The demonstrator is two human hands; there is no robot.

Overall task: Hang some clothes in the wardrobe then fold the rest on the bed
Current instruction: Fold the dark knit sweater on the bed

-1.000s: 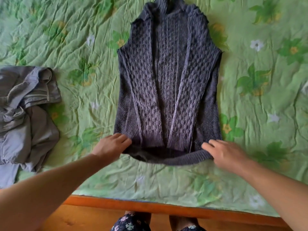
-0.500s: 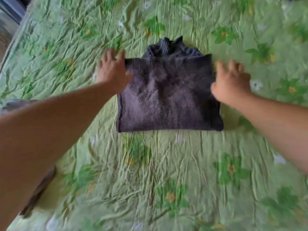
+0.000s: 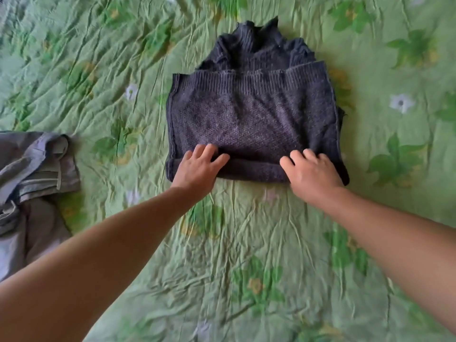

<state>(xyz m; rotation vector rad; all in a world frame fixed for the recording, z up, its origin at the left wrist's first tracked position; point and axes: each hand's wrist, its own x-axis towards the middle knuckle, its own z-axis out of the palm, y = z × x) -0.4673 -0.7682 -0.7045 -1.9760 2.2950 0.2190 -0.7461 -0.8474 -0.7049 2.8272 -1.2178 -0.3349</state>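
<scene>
Navy knit sweater (image 3: 254,119) lies mid-bed on the green floral cover (image 3: 271,255), doubled over: ribbed hem band across the far side, collar poking out beyond it, thick fold at the near edge. Left hand (image 3: 197,169) and right hand (image 3: 312,175) both sit on that near fold, palms down, fingers and thumbs spread on top of the knit. They're pressing, not pinching; nothing visibly curls under the edge. Key relation: the bundle lies straight to the far side of both hands, fold line running left to right, so its length runs near-to-far, away from the person. Hands are approx level w/ each other, the left one close to the left corner, the right one a bit in from the right corner, neither closer to the work. Prob next: slip fingers under the near fold and carry it far-ward over the hem, both sides together or it skews. Grey garment (image 3: 32,174) lies crumpled at the left, well apart, not yet folded
</scene>
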